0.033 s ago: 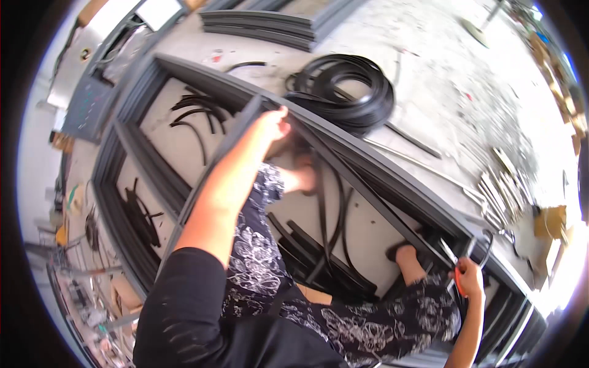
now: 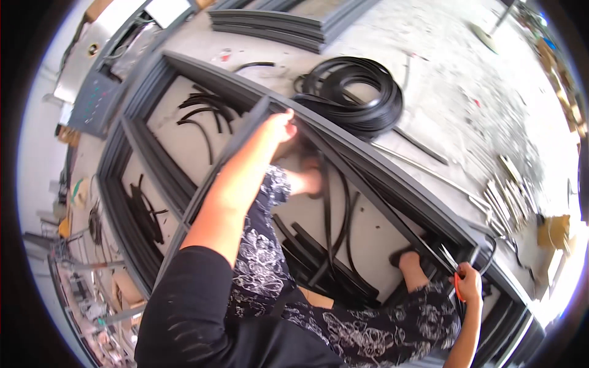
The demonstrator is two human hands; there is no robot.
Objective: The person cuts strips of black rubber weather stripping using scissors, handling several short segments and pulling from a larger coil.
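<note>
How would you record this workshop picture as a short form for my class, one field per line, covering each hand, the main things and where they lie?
Left hand: at the joint of a crossbar and the long rail; its exact grip is unclear
Right hand: holding orange-handled scissors
Frame: dark grey, divided by crossbars
Coil: black, on the floor beyond the long rail
Loose strips: black, seen within several frame openings

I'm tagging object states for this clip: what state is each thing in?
Gray frame: joined, divided into openings
Scissors: held in right hand, blades seemingly parted
Left hand: at the frame, grip unclear
Black coil: wound
Short black strips: loose, some curved
</note>
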